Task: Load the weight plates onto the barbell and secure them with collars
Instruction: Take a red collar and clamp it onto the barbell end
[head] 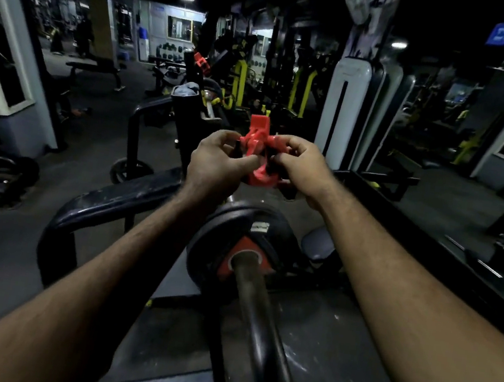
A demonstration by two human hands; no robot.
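Note:
Both hands hold a red plastic collar (258, 146) in the air at the middle of the view. My left hand (216, 162) grips its left side and my right hand (302, 165) grips its right side; its lever sticks up. Below them a black weight plate (222, 235) with a red hub (236, 253) sits on the barbell sleeve (254, 313), which runs toward me. A second red collar (201, 63) sits on the barbell's far end.
A black padded frame bar (121, 196) lies left of the plate. The rack upright (186, 118) stands behind the hands. Grey pillars rise at left and right, with benches and yellow machines further back. A figure stands far left.

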